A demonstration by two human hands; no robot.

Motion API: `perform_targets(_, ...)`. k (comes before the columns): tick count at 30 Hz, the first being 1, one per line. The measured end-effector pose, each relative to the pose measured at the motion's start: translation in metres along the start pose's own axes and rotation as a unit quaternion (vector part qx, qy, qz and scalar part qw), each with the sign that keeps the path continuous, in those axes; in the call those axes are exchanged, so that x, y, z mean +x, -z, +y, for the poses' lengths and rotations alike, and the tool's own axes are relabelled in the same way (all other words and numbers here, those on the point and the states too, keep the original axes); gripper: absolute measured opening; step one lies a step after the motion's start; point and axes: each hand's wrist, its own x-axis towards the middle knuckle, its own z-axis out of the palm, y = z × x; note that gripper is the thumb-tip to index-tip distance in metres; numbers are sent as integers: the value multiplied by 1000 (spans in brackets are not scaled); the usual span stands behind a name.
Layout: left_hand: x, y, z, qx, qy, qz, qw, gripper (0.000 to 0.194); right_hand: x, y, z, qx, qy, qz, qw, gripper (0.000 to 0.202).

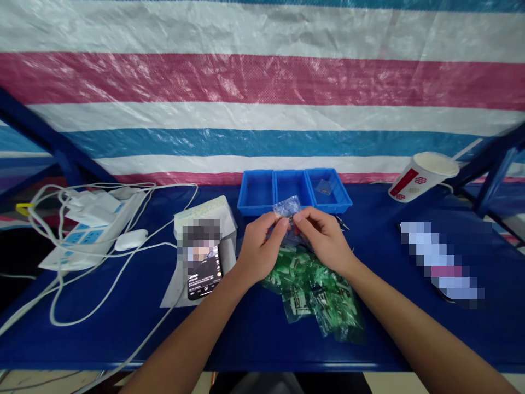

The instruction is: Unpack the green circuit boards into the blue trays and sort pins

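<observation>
A left hand (pixel 260 243) and a right hand (pixel 328 238) pinch a single clear bag (pixel 287 206) between thumbs and fingers, at the far edge of a pile of green packets (pixel 297 276) too overlapped to count. Just beyond sits one blue tray (pixel 254 210) of three compartments, one small packet (pixel 324 187) in the right one. One lit phone (pixel 205 275) is at left, one paper cup (pixel 424 175) at far right.

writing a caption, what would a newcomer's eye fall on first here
Probably the striped sheet filling the background. In the middle, the left hand and right hand hold a small clear bag by a pile of green packets. A white and red cup sits at the right.
</observation>
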Motion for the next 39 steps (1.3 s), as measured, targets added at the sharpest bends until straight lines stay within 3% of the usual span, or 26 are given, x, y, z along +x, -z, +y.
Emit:
perform_targets(7,-2,-2,-1,-47,-8,-27,999,35,-2,1,2,39,9,-40,998,28)
perform_targets(39,-1,0,8,22,-36,-36,998,36,-6,-2,-1,24,65,-35,997,34)
